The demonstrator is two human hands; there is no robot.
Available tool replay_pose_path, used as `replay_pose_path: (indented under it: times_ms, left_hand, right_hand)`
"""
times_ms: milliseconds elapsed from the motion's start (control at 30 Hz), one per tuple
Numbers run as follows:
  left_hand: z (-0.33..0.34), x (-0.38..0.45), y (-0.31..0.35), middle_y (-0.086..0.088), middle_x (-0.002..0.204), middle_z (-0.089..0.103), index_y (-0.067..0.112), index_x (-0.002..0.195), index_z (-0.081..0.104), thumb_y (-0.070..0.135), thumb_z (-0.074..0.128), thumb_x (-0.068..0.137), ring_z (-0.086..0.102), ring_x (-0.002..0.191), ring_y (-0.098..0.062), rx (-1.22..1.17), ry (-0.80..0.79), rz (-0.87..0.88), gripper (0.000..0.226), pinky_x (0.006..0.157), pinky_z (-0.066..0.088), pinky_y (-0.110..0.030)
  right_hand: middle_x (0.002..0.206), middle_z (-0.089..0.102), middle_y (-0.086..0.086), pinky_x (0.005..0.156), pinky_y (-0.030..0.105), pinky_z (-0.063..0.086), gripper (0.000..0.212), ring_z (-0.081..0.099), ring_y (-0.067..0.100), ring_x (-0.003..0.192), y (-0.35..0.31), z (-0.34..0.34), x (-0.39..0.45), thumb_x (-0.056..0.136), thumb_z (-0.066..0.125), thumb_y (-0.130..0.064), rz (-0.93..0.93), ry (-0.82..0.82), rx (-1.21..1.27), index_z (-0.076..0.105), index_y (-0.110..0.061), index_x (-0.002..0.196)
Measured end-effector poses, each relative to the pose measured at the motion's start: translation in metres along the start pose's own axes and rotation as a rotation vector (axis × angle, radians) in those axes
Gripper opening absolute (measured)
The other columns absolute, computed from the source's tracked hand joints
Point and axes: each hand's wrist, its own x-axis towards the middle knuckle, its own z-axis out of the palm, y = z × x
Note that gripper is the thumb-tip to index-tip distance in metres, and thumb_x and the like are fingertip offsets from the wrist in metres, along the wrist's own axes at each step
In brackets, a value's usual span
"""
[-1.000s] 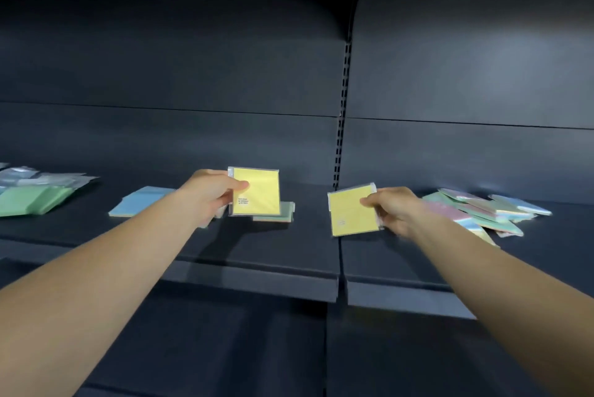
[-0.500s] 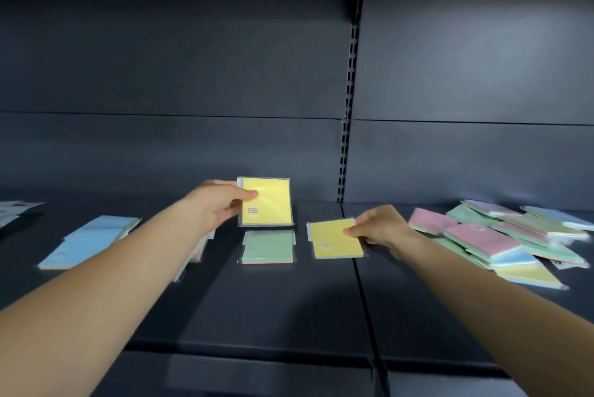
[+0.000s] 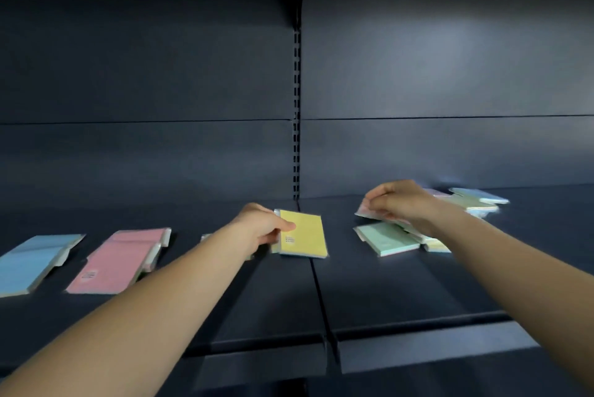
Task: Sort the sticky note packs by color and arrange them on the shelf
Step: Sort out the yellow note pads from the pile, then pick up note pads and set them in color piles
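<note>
Dark metal shelf point(image 3: 276, 300) is carrying every pack. Left of the yellow pack point(image 3: 303, 233), blue packs point(image 3: 30, 260) are running off the frame edge and pink packs point(image 3: 119, 260) are lying flat; neither count is clear. Right of it, a blurred mixed pile point(image 3: 472, 200) and one green pack point(image 3: 387, 237) are sitting. The left hand point(image 3: 262, 224) is pinching the yellow pack, thumb on top. The right hand point(image 3: 400, 200) is curling round a pinkish pack point(image 3: 364, 211), smeared by motion.

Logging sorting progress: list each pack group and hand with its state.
left hand: gripping yellow pack
right hand: pinching pink pack
blue packs: flat, overlapping
pink packs: flat, overlapping
green pack: flat
unsorted pile: jumbled
</note>
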Motion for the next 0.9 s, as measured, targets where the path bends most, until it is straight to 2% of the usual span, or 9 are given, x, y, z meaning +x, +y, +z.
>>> replay_pose_path:
  times_ms: [33,100,200,333,433,567,733,800,900]
  left_hand:
    - [0.003,-0.001,0.000,-0.015,0.105,0.068,-0.003,0.107,0.062,-0.001,0.077,0.072,0.067,0.095,-0.025,0.075,0.018,0.013,0.039,0.081,0.055,-0.030]
    - [0.007,-0.003,0.002,-0.013,0.100,0.069,-0.001,0.103,0.062,0.011,0.078,0.074,0.067,0.090,-0.023,0.297,0.079,0.050,0.035,0.082,0.055,-0.033]
    - [0.011,-0.020,0.010,-0.008,0.094,0.066,0.002,0.094,0.063,0.027,0.072,0.077,0.063,0.084,-0.020,0.722,0.139,0.119,0.031,0.064,0.047,-0.027]
    - [0.019,-0.042,0.030,-0.007,0.101,0.058,0.006,0.104,0.055,0.036,0.066,0.083,0.057,0.091,-0.024,1.011,0.102,0.186,0.038,0.067,0.041,-0.027]
    - [0.032,-0.050,0.050,-0.003,0.091,0.053,0.006,0.097,0.057,0.037,0.061,0.087,0.052,0.086,-0.022,1.019,0.035,0.287,0.033,0.063,0.038,-0.027]
    - [0.065,-0.060,0.069,-0.002,0.124,0.057,0.014,0.128,0.051,0.038,0.061,0.087,0.056,0.110,-0.020,1.082,-0.055,0.423,0.049,0.093,0.044,-0.028]
    - [0.129,-0.066,0.093,-0.003,0.131,0.054,0.012,0.131,0.050,0.036,0.058,0.090,0.052,0.118,-0.020,1.191,-0.164,0.531,0.048,0.096,0.040,-0.025]
    - [0.160,-0.054,0.100,-0.003,0.128,0.055,0.012,0.129,0.052,0.036,0.058,0.089,0.053,0.116,-0.020,1.188,-0.186,0.548,0.047,0.095,0.041,-0.026]
    - [0.213,-0.028,0.108,-0.003,0.108,0.056,0.013,0.116,0.059,0.035,0.059,0.089,0.053,0.099,-0.018,1.180,-0.234,0.545,0.035,0.088,0.041,-0.027]
  right_hand:
    - [0.078,0.062,0.003,0.061,0.013,0.048,0.004,0.058,0.010,0.068,0.000,-0.010,-0.008,0.084,0.067,-0.007,-0.011,0.020,-0.023,0.066,-0.008,0.087]
    - [0.078,0.062,0.002,0.068,0.021,0.047,0.008,0.055,0.014,0.071,0.003,-0.029,-0.024,0.083,0.068,-0.012,-0.019,0.053,-0.096,0.068,-0.008,0.091]
    - [0.083,0.064,0.005,0.070,0.025,0.047,0.011,0.058,0.018,0.075,0.008,-0.052,-0.046,0.082,0.070,-0.016,-0.028,0.071,-0.189,0.067,-0.011,0.091]
    - [0.095,0.066,0.004,0.077,0.030,0.046,0.022,0.062,0.023,0.087,0.016,-0.085,-0.072,0.079,0.073,-0.026,-0.063,0.123,-0.439,0.062,-0.018,0.097]
    - [0.104,0.063,0.005,0.080,0.027,0.045,0.035,0.061,0.022,0.092,0.018,-0.114,-0.089,0.081,0.071,-0.028,-0.090,0.101,-0.609,0.060,-0.015,0.111]
    - [0.123,0.054,0.002,0.086,0.026,0.039,0.044,0.053,0.020,0.107,0.022,-0.154,-0.099,0.084,0.066,-0.032,-0.154,0.089,-0.879,0.053,-0.018,0.124]
    - [0.128,0.052,0.004,0.095,0.029,0.039,0.042,0.050,0.021,0.117,0.047,-0.204,-0.085,0.085,0.065,-0.031,-0.158,0.080,-0.921,0.053,-0.018,0.123]
    - [0.127,0.053,0.004,0.099,0.031,0.039,0.043,0.051,0.022,0.118,0.064,-0.223,-0.071,0.085,0.065,-0.030,-0.163,0.080,-0.911,0.053,-0.015,0.124]
    - [0.126,0.053,0.003,0.101,0.033,0.039,0.044,0.051,0.021,0.117,0.093,-0.254,-0.041,0.085,0.066,-0.031,-0.170,0.052,-0.864,0.054,-0.014,0.123]
